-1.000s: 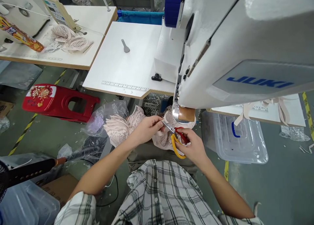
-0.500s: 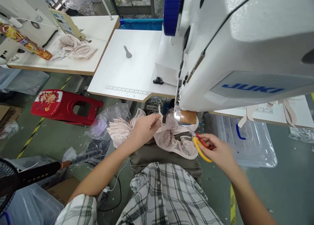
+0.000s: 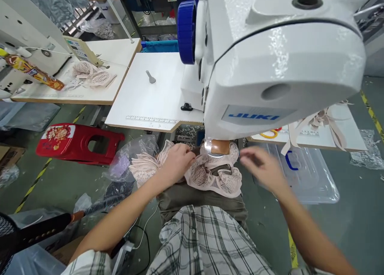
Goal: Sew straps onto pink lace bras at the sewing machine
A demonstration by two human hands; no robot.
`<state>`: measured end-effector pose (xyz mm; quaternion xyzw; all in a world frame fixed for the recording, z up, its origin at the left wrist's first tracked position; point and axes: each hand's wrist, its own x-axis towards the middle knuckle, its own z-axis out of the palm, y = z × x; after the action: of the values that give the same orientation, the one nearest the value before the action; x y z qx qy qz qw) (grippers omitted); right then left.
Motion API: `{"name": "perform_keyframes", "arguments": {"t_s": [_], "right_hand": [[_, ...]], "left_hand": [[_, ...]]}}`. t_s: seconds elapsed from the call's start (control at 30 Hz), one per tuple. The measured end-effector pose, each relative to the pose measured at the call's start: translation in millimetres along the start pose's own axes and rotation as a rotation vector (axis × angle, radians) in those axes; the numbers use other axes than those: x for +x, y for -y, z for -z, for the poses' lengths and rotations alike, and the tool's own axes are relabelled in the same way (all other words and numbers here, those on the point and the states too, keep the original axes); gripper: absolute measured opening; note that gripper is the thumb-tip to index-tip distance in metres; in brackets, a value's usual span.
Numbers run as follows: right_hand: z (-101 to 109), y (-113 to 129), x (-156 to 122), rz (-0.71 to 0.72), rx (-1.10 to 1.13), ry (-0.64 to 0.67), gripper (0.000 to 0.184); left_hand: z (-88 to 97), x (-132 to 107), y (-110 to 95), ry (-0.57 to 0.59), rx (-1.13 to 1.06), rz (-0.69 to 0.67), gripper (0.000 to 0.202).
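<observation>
1. Nearest risk: the lace garment point(image 3: 214, 178) lies loose across the person's lap, at the centre of the view; its lower edge droops toward six o'clock; only one hand grips it, so it could slide off onto the littered floor.
2. Risk a little farther up: the garment's top edge is tucked under the foot of the sewing machine point(image 3: 270, 67), at twelve o'clock from the lap; fingers are close to that foot, so they could be pinched or pricked if the machine ran; lace fed in crooked or bunched could pucker or snag.
3. Left hand point(image 3: 178, 161): at nine o'clock from the garment; fingers curled closed, pinching the lace at its upper left edge, just beside the machine foot.
4. Right hand point(image 3: 264, 169): at three o'clock from the garment; blurred; fingers appear loosely spread, holding nothing and touching nothing; near the lace but apart from it.
5. Beyond the right hand, toward one o'clock: yellow-handled scissors point(image 3: 269, 134) lie on the table edge under the machine; a clear plastic box point(image 3: 312, 187) sits on the floor at three o'clock.
6. Farthest, toward ten o'clock: a white table point(image 3: 150, 99); a red stool point(image 3: 72, 141) on the floor at nine o'clock.
</observation>
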<state>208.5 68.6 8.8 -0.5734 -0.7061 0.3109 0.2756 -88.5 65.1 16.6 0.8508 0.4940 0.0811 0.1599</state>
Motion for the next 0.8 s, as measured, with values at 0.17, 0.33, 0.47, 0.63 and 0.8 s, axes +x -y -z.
{"name": "perform_keyframes", "arguments": {"t_s": [0.17, 0.33, 0.47, 0.63, 0.8], "right_hand": [[-54.3, 28.3, -43.8, 0.056, 0.366, 0.33, 0.054], [-61.6, 42.5, -38.6, -0.232, 0.716, -0.028, 0.053], [-42.1, 58.5, -18.6, -0.285, 0.71, -0.19, 0.029], [-21.0, 59.3, 21.2, -0.254, 0.531, -0.191, 0.023], [-12.7, 51.2, 53.8, -0.155, 0.432, -0.088, 0.013]], "left_hand": [[-18.6, -0.9, -41.3, -0.178, -0.028, -0.357, 0.041], [-8.6, 10.6, -85.6, -0.207, -0.441, -0.075, 0.042], [-2.5, 17.7, -97.2, -0.18, -0.783, 0.245, 0.045], [-1.6, 11.9, -78.4, -0.301, -0.459, 0.237, 0.036], [-1.6, 15.2, -63.3, -0.348, -0.1, 0.061, 0.04]]}}
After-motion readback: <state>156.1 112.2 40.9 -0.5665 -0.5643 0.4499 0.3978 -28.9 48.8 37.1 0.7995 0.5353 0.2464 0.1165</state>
